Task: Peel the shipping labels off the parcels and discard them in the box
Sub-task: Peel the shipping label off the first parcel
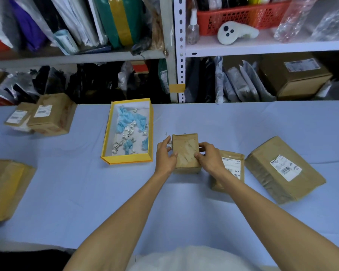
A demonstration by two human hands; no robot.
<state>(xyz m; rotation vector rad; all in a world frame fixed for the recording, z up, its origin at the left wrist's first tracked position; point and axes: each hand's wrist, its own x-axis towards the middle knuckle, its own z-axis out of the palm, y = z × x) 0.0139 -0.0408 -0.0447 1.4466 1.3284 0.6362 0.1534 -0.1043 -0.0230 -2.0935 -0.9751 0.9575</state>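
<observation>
Your left hand (165,154) grips the left edge of the small parcel (186,151), with a white label scrap (169,145) showing at its fingers. Your right hand (208,156) clasps the right edge. The parcel sits mid-table, just right of the yellow box (129,160), torn face up. Its long axis runs away from you toward the shelves. Another parcel (233,167), label on, lies just beside your right hand.

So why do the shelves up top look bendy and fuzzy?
In the head view the wide-angle lens bows the shelf edge and blurs the dim corners; the left hand, right hand and brown parcel in the middle look sharper, under soft even light with only faint shadows on the blue table.
</observation>
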